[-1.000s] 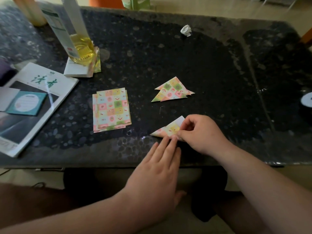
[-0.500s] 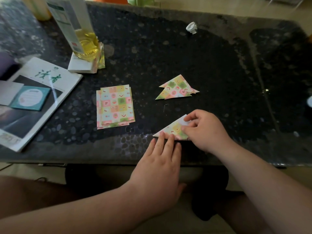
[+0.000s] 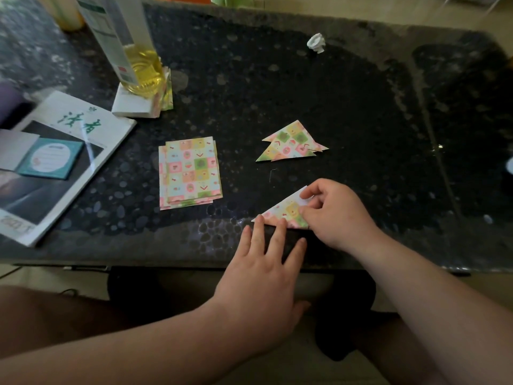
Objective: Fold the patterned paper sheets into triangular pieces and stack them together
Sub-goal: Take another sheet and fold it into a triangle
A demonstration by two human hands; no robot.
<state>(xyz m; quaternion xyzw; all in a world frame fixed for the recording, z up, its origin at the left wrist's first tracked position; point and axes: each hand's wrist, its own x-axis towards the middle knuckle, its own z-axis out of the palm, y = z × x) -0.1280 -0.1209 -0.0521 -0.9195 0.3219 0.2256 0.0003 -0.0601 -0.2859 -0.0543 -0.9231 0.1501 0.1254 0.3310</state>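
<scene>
A patterned paper sheet folded into a triangle (image 3: 284, 212) lies near the front edge of the dark table (image 3: 347, 112). My left hand (image 3: 266, 273) lies flat, its straight fingertips pressing the triangle's lower edge. My right hand (image 3: 336, 215) covers the triangle's right part, with finger and thumb pinching the paper there. A stack of flat patterned sheets (image 3: 190, 172) lies to the left. Behind the hands sits a small pile of finished triangles (image 3: 293, 143).
A bottle of yellow liquid (image 3: 130, 48) stands on a white pad with more patterned paper at the back left. A magazine (image 3: 55, 162) with a teal notepad overhangs the left side. A crumpled white scrap (image 3: 316, 43) lies at the back. The table's front edge is just under my hands.
My right hand has slid a little to the right along the triangle and changed its grip. My left fingertips have spread along the lower edge. The camera view has shifted slightly.
</scene>
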